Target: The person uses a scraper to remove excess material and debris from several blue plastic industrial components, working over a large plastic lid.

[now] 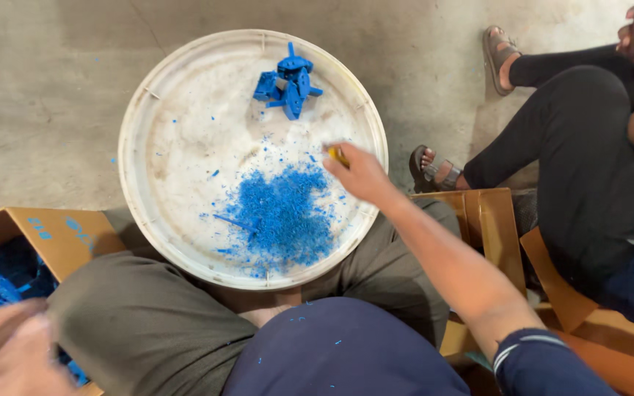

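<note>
A small yellow-handled tool (337, 155) sits clamped in the fingers of the right hand (361, 174), only its yellow end showing past the fingertips, so its exact kind cannot be told. The hand hovers over the right part of a round white tray (157, 103) that rests across the person's lap, and just left of and below the hand lies a heap of blue plastic shavings (282, 216) spread over the near-right part of the tray's floor, with loose blue flecks scattered around it. Farther off, near the tray's far rim, a cluster of blue moulded plastic parts (288, 82) lies together, well apart from the shavings. The left hand (9, 350) is at the near left corner, blurred, over an open cardboard box (60, 233) that holds more blue plastic pieces (3, 280); whether its fingers are apart or closed cannot be told. The person's knees in olive trousers (141, 315) frame the tray from below, and a few blue specks lie on the dark blue shirt (339, 352). To the right sits another person in black trousers (574, 161) and sandals (434, 170), on the bare concrete floor (45, 81), with more folded cardboard (493, 220) between the two people.
</note>
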